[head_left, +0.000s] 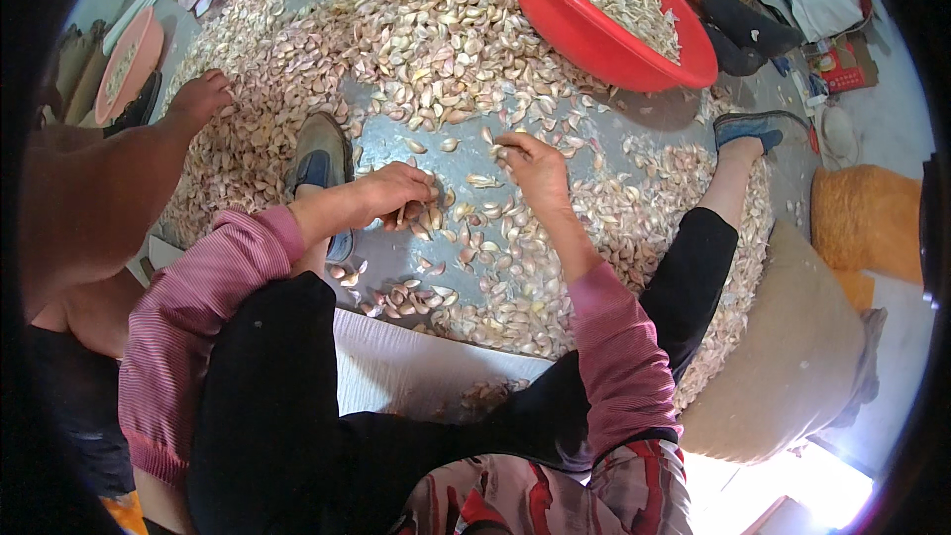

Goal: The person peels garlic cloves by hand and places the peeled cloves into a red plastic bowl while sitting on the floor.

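Our right hand [535, 166] pinches one garlic clove [502, 151] just ahead of it, fingers closed on it. Left hand [396, 193], curled w/ cloves [421, 223] beneath, sits just beside; more cloves lie toward the red basin [594, 40].

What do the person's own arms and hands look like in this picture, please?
Both arms wear long, ribbed knit sleeves with fine pink and dark red stripes, pushed back so the wrists are uncovered. The left hand and right hand are bare: no gloves, rings, watch or bracelets show.
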A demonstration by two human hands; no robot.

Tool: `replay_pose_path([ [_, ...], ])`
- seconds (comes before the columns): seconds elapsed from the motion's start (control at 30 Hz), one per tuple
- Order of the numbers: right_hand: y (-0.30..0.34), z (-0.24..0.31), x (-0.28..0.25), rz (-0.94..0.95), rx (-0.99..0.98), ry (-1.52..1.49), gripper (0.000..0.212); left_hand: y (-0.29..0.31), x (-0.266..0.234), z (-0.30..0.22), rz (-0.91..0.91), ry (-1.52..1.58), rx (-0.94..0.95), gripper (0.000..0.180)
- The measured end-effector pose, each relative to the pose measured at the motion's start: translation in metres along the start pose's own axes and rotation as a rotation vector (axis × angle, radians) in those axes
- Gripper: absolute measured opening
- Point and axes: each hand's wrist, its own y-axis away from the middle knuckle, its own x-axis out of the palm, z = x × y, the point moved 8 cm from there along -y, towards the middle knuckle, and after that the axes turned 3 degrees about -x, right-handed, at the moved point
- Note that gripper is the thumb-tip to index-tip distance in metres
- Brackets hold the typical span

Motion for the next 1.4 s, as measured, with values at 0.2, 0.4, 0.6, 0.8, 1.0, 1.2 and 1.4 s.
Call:
replay_pose_path([
  [0.2,0.032,0.046,-0.006,-0.052,-0.384,0.502,0.025,-0.002,0.010,0.002,0.036,-0.075,-0.016,0.021],
  [0.4,0.051,0.049,0.035,0.106,-0.636,0.857,0.023,-0.005,0.012,-0.005,0.034,-0.102,0.016,0.025],
  [0.6,0.075,0.021,0.029,0.035,-0.070,-0.044,0.013,0.008,0.035,-0.022,0.166,-0.064,0.086,0.024],
  [0.8,0.108,0.031,0.038,0.120,0.091,-0.226,0.011,0.020,0.054,-0.014,0.411,-0.066,0.046,0.018],
  [1.0,0.091,0.030,-0.002,0.020,-0.313,0.742,0.013,0.048,0.092,-0.008,0.618,-0.986,0.215,0.027],
  [1.2,0.036,0.032,-0.043,-0.075,-0.388,1.193,0.056,0.017,0.072,-0.023,0.347,-0.821,0.415,0.026],
  [1.4,0.069,0.037,0.001,0.113,-0.563,1.112,0.040,0.025,0.047,-0.010,0.284,-0.791,0.321,0.025],
])
